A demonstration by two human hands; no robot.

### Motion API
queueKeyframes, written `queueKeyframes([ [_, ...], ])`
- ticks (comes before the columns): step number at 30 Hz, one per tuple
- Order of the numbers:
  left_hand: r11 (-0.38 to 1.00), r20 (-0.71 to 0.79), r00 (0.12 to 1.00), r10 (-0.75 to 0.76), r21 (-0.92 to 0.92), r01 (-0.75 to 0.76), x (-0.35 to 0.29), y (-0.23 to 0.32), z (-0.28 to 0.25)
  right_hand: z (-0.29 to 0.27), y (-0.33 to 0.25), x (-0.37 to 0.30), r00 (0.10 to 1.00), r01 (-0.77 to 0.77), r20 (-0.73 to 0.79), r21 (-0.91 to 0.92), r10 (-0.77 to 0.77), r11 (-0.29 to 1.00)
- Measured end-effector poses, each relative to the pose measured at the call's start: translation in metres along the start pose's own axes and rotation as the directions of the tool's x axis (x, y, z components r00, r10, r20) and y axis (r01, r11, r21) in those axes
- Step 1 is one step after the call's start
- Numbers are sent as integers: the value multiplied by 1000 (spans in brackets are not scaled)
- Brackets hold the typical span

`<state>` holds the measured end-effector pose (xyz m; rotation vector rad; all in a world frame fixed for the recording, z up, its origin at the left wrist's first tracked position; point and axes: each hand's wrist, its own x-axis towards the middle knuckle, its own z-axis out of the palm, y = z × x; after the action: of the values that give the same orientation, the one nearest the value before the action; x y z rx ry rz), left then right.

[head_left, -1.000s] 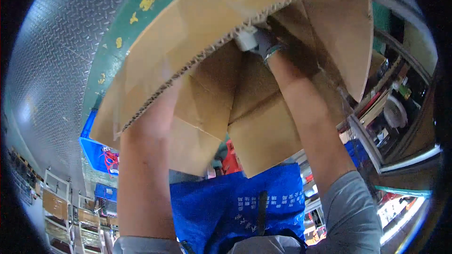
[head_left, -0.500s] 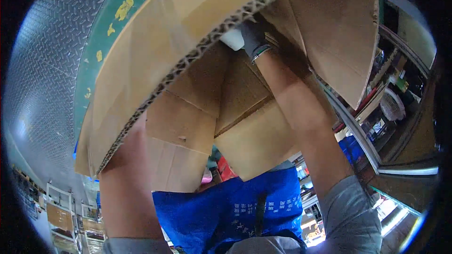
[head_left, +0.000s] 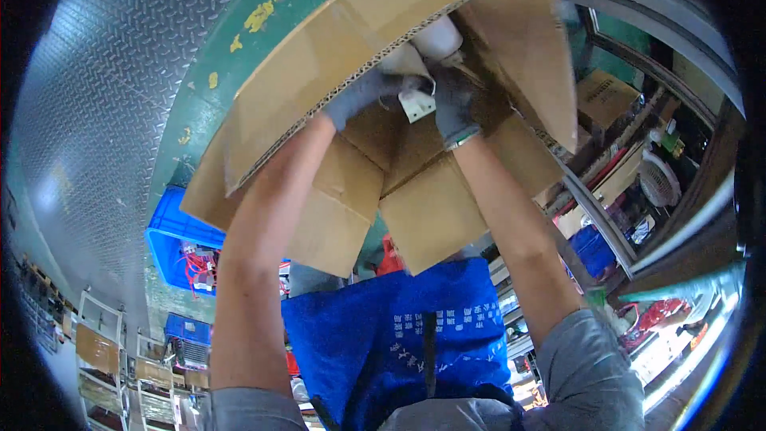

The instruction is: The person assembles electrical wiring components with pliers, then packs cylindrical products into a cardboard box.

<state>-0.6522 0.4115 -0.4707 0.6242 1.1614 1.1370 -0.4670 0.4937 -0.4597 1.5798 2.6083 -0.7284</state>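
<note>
Both my hands wear dark grey gloves and reach into an open cardboard box [head_left: 427, 227], its flaps spread outward. My left hand [head_left: 359, 97] is closed at a white piece with small holes [head_left: 419, 106], deep in the box. On the other side of that piece, my right hand [head_left: 456, 104] has its fingers curled against it. The fingertips are partly blurred and shaded. Beyond the hands, a rounded white object [head_left: 438, 38] lies against the box's inside; its kind cannot be made out. The raised near-left flap hides part of the interior.
A blue crate [head_left: 169, 231] holding red wires stands on the left. Metal tread plate [head_left: 120, 88] borders a green floor strip with yellow patches. To the right are a metal frame [head_left: 594, 219], another carton [head_left: 608, 100] and a white mesh basket [head_left: 660, 179]. A blue apron [head_left: 383, 311] covers my front.
The box now appears lower and farther off, and the blue crate has come into view. My left hand, hidden before behind the flap, now shows inside the box beside my right hand.
</note>
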Motion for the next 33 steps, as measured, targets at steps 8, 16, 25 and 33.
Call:
queueKeyframes([
  [8,991,-78,996,37,-128,-47,-120,189,49,-157,-110,-80,961,-233,147,883,233,407],
  [16,997,1,998,62,-46,-62,-216,382,154,-395,-185,-144,888,-449,391,854,244,265],
  [25,978,251,960,122,-195,-73,-190,487,314,-611,-123,-228,852,-315,201,935,483,166],
  [33,756,131,910,-394,-517,402,-116,427,424,-681,21,-248,628,-374,-89,836,773,400],
])
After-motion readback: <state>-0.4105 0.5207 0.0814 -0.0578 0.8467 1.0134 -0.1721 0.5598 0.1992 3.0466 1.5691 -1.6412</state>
